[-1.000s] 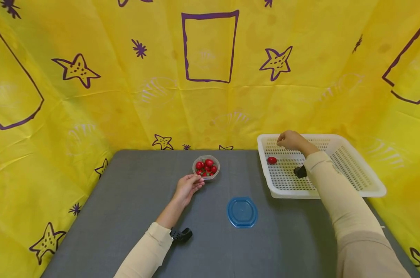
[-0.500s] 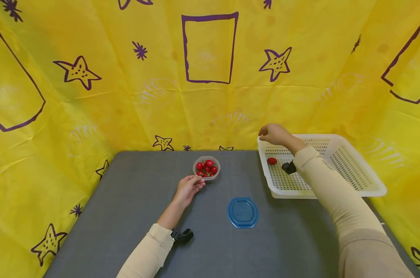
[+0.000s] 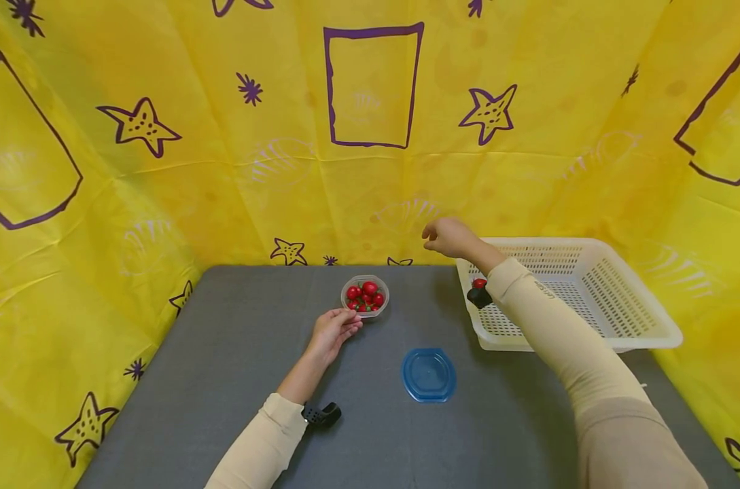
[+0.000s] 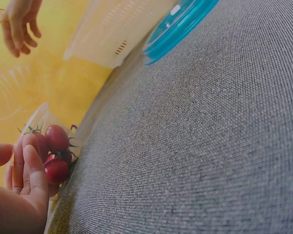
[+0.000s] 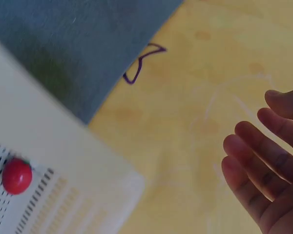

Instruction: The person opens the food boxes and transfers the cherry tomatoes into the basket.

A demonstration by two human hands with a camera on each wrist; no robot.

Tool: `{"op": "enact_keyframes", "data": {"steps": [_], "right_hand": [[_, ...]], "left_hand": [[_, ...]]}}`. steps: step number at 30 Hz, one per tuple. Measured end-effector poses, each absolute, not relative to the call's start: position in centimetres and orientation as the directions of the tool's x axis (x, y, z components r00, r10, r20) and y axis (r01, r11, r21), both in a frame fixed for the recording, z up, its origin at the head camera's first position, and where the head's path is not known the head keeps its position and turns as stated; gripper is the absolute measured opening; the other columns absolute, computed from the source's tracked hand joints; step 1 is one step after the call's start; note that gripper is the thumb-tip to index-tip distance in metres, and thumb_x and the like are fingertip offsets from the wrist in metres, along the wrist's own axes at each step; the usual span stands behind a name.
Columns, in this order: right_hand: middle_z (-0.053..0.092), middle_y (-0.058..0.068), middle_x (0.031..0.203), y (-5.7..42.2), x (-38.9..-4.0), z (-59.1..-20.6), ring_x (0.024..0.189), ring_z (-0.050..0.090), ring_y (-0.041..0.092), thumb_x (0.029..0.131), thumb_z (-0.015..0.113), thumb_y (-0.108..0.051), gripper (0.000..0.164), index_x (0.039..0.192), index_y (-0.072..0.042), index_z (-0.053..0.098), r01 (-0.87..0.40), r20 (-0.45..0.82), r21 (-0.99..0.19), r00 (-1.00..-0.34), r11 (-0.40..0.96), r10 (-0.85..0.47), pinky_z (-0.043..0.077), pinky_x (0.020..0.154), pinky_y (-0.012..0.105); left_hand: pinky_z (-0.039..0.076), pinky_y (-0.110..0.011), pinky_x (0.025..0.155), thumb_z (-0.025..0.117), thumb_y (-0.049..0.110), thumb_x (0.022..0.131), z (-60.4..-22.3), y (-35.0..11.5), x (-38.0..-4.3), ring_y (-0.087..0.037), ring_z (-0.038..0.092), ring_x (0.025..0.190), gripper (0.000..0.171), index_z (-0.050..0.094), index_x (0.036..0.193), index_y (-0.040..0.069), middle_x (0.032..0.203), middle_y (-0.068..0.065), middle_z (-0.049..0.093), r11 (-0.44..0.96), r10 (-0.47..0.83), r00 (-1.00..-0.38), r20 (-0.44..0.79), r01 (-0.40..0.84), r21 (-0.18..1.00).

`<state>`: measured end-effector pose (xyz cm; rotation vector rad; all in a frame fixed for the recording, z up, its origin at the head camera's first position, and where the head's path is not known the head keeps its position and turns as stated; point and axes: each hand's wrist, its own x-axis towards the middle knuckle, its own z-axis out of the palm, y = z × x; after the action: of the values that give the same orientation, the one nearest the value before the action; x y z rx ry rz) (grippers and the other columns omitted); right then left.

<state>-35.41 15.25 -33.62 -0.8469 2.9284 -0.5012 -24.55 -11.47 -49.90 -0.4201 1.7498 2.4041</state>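
My left hand [image 3: 333, 333] is at the near side of a small clear plastic container [image 3: 380, 314]. Its thumb lies by the rim and its fingers [image 4: 35, 168] against the outer wall, pinching that edge. Several red cherry tomatoes [image 3: 370, 288] with green stems fill the container. In the air beyond the left edge of a white plastic basket [image 3: 657, 319] hovers my right hand [image 3: 452, 238], fingers loosely bent, nothing in them. One cherry tomato [image 5: 17, 176] lies on the basket's floor near its left wall, partly covered by the black wrist camera in the head view.
A blue lid [image 3: 429, 375] lies flat on the grey table [image 3: 223, 353] between the container and my right arm. Behind the table hangs a yellow cloth [image 3: 370, 190] with purple drawings, which also runs along both sides.
My right hand has moved left, from over the basket to past its left rim. The left hand and the tomato container have stayed in place.
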Motion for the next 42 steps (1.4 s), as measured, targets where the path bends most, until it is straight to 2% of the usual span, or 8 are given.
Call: {"op": "enact_keyframes", "data": {"steps": [12,22,27,37,42], "right_hand": [[0.071,0.019,0.109,11.2,-34.8,-34.4,0.101,0.066,0.033,0.091,0.062,-0.015,0.032,0.117,0.003,0.065,-0.541,0.027,-0.312,-0.826,0.781,-0.563,0.052,0.092,0.044],[0.072,0.017,0.106,8.5,-34.6,-36.6,0.097,0.068,0.030,0.090,0.065,-0.016,0.029,0.114,0.001,0.067,-0.567,0.033,-0.329,-0.806,0.755,-0.591,0.054,0.087,0.041],[0.071,0.015,0.108,7.3,-34.5,-37.7,0.099,0.067,0.028,0.091,0.065,-0.017,0.030,0.117,0.000,0.067,-0.577,0.009,-0.297,-0.798,0.760,-0.603,0.054,0.088,0.039],[0.071,0.014,0.110,5.6,-34.1,-39.3,0.096,0.068,0.026,0.091,0.065,-0.014,0.029,0.116,0.000,0.067,-0.553,-0.003,-0.307,-0.813,0.774,-0.582,0.056,0.085,0.038],[0.070,0.015,0.114,4.6,-33.6,-40.3,0.102,0.067,0.029,0.091,0.066,-0.014,0.029,0.115,0.001,0.068,-0.558,0.011,-0.281,-0.816,0.781,-0.578,0.055,0.089,0.039]], "left_hand": [[0.056,-0.020,0.066,0.057,0.008,0.097,-50.1,-11.4,-24.5,-0.008,0.068,0.067,0.013,0.055,0.104,-0.002,0.073,0.002,0.068,-0.317,-0.045,-0.953,-0.301,-0.272,0.909],[0.056,-0.021,0.067,0.058,0.008,0.096,-50.3,-11.5,-24.4,-0.009,0.068,0.068,0.013,0.055,0.105,-0.001,0.074,0.001,0.068,-0.316,-0.048,-0.949,-0.310,-0.280,0.906],[0.057,-0.021,0.067,0.058,0.008,0.096,-50.2,-11.5,-24.3,-0.009,0.069,0.067,0.012,0.055,0.104,-0.001,0.073,0.001,0.068,-0.318,-0.053,-0.950,-0.307,-0.275,0.907],[0.057,-0.021,0.066,0.057,0.008,0.096,-49.8,-11.6,-24.4,-0.010,0.069,0.067,0.010,0.058,0.101,0.000,0.074,0.000,0.069,-0.323,-0.058,-0.946,-0.319,-0.285,0.903],[0.057,-0.021,0.069,0.057,0.009,0.096,-49.7,-11.7,-24.4,-0.010,0.069,0.069,0.012,0.057,0.104,-0.001,0.075,0.001,0.069,-0.309,-0.050,-0.947,-0.318,-0.288,0.907]]}}
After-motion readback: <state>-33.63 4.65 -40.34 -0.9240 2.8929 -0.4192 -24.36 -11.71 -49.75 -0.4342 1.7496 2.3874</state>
